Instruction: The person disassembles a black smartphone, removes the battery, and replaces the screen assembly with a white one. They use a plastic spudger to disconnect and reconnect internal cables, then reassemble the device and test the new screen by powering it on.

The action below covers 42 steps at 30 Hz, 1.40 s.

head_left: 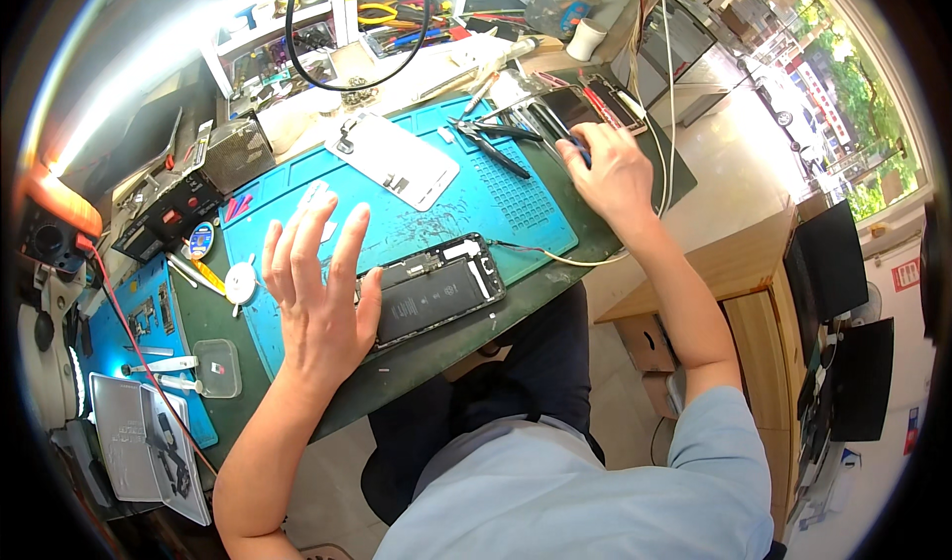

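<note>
My left hand [322, 287]: spread wide, empty, by the opened phone [436, 287] | right hand [617, 175]: fingers curled at dark tools [546, 124], grip I can't tell | phone: at blue mat [412, 228]'s near edge, battery [421, 304] print too small to read

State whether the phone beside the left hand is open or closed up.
Open: the phone lies with its black battery uncovered, facing up.

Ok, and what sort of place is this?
Most likely a phone-repair workshop: there's an opened phone, a blue work mat and a pair of black pliers.
</note>
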Tool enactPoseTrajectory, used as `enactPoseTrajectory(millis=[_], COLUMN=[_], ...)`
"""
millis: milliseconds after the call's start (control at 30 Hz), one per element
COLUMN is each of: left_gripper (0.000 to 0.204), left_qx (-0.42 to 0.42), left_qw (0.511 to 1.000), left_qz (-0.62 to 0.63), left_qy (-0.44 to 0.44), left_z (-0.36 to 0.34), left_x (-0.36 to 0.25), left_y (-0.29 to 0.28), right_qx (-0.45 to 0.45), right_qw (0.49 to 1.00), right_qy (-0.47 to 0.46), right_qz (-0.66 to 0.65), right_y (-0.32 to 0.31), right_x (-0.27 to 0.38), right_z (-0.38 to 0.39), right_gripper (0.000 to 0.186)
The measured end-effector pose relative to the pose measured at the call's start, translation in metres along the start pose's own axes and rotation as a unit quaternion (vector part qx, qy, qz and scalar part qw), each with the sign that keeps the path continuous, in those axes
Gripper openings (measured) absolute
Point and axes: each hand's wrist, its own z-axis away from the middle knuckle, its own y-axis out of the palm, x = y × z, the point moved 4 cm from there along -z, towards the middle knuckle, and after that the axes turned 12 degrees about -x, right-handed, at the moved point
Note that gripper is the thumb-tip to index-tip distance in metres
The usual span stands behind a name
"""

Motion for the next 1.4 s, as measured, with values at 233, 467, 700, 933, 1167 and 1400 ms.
enactPoseTrajectory(millis=[233, 467, 700, 933, 1167, 1400], left_gripper=[0.079, 0.086, 0.081, 0.044, 0.036, 0.032], left_qx=[0.005, -0.014, -0.030, 0.022, 0.026, 0.026], left_qw=[1.000, 0.998, 0.997, 0.797, 0.642, 0.645], left_qz=[0.002, -0.010, -0.023, 0.398, 0.525, 0.536], left_qy=[-0.023, -0.065, -0.069, -0.453, -0.557, -0.544], left_z=[0.000, -0.003, -0.004, 0.011, -0.001, -0.002], left_x=[0.003, 0.014, 0.018, 0.034, 0.011, 0.010], left_y=[0.002, 0.000, -0.008, 0.013, 0.023, 0.024], right_qx=[0.012, 0.218, 0.269, 0.216, 0.087, 0.103], right_qw=[0.997, 0.968, 0.931, 0.856, 0.848, 0.809], right_qy=[-0.053, -0.089, -0.017, 0.084, 0.062, 0.118], right_qz=[-0.049, -0.092, -0.245, -0.461, -0.519, -0.567], right_y=[-0.003, 0.035, 0.047, -0.012, -0.040, -0.022], right_x=[0.042, 0.148, 0.139, 0.160, 0.178, 0.163], right_z=[-0.004, -0.028, -0.043, -0.017, 0.003, 0.005], right_gripper=[0.038, 0.066, 0.067, 0.027, 0.025, 0.028])
